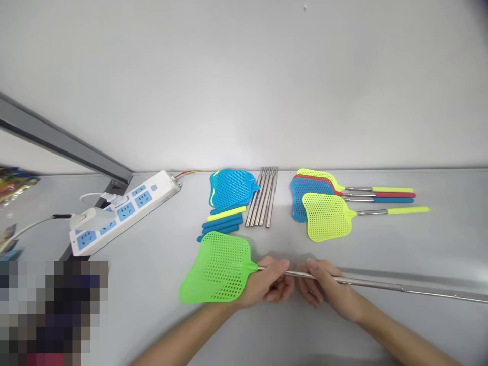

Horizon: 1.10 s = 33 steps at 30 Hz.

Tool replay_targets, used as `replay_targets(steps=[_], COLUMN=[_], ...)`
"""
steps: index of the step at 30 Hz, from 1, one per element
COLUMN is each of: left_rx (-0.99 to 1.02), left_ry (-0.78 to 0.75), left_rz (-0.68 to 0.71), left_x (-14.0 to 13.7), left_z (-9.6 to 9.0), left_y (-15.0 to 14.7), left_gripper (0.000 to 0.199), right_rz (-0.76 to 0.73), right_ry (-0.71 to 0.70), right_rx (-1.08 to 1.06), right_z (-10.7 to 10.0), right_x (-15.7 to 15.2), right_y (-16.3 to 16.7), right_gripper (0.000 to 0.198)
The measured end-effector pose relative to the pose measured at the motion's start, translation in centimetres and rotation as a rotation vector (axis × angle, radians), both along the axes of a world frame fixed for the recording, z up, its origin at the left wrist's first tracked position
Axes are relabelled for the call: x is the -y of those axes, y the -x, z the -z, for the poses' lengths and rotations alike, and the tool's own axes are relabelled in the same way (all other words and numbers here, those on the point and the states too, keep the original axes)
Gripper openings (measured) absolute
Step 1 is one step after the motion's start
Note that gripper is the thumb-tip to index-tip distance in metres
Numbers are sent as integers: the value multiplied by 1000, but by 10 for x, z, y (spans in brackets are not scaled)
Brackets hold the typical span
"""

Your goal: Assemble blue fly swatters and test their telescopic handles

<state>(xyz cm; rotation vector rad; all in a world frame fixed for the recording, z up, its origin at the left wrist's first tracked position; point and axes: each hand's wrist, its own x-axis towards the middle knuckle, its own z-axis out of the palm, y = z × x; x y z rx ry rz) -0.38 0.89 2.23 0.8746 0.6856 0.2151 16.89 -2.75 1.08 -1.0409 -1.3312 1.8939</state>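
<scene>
A bright green fly swatter head (pixel 221 267) sits on the left end of a long metal telescopic rod (pixel 369 283), which runs off the right edge of the view. My left hand (pixel 269 282) grips the rod close to the head's neck, thumb on top. Just to its right, my right hand (pixel 324 282) pinches the same rod between thumb and fingers. The rod is drawn out in thinning sections, and its far right end is out of sight. Both hands are above the grey table (pixel 244 335).
Stacked blue swatter heads (pixel 232 188) lie behind, with blue and yellow handle sleeves (pixel 223 223) and several metal rods (pixel 263 198) beside them. Swatters with handles, including a yellow one (pixel 328 217), lie at right. A power strip (pixel 125 213) with plugs stands left; a wall (pixel 244 91) rises behind.
</scene>
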Motion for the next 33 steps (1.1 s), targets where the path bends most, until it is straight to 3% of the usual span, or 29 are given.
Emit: replay_targets(steps=[12,15,21,29,33], left_rx=[-17,-37,-177,-177,-265], left_ry=[-82,-107,-250,-234,-285], left_rz=[-80,-172,-497,-643,-537], left_x=[11,15,23,28,25], left_z=[3,5,10,18,7], left_y=[-7,-8,-7,-7,-8], left_gripper=[51,50,50,51,50], right_rz=[37,55,179,335,349], right_ry=[-9,3,61,111,124], right_rx=[-20,-27,-135,-353,-368], right_z=[3,5,14,10,9], right_x=[-1,-4,-3,-7,-9], right_y=[7,6,4,5,7], right_gripper=[53,51,47,49,49])
